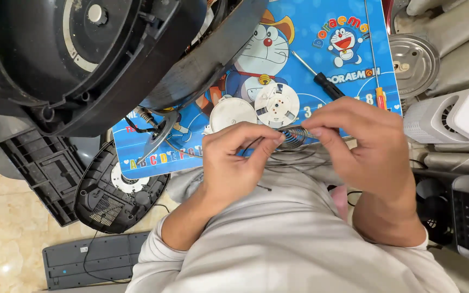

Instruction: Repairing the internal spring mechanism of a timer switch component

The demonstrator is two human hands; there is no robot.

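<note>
A: Hands?

B: Left hand (pixel 234 157) and right hand (pixel 362 144) both up at centre, close together, over the near edge of the blue mat (pixel 321 59). Each pinches the same coil (pixel 295 137), a small flat spiral of thin metal wire.

A: Finger state?

B: Left thumb and forefinger closed narrow on the coil's left rim, other fingers curled in. Right fingertips closed on its right side, hand arched over it. Neither hand is spread.

A: Coil position?

B: Held between the two hands, just near of the white discs. Can't tell if it touches the mat. Thin black wires (pixel 278 163) trail from it over the person's grey shirt (pixel 278 244).

A: Around it?

B: Two white round parts on the mat just far of the hands: plain disc (pixel 233 113) left, slotted disc (pixel 277 104) right, side by side. Black-handled screwdriver (pixel 321 81) lies angled on the mat, far of the right hand. Orange-handled tool (pixel 380 97) at the mat's right edge.

A: Rest?

B: Big black round housing (pixel 82 59) far left, overhanging the mat. Black base (pixel 112 190) with a white centre on the floor, near left. Grey panel (pixel 90 260) nearest left. Metal plate (pixel 413 62) far right, white fan-like appliance (pixel 451 116) right of the right hand.
</note>
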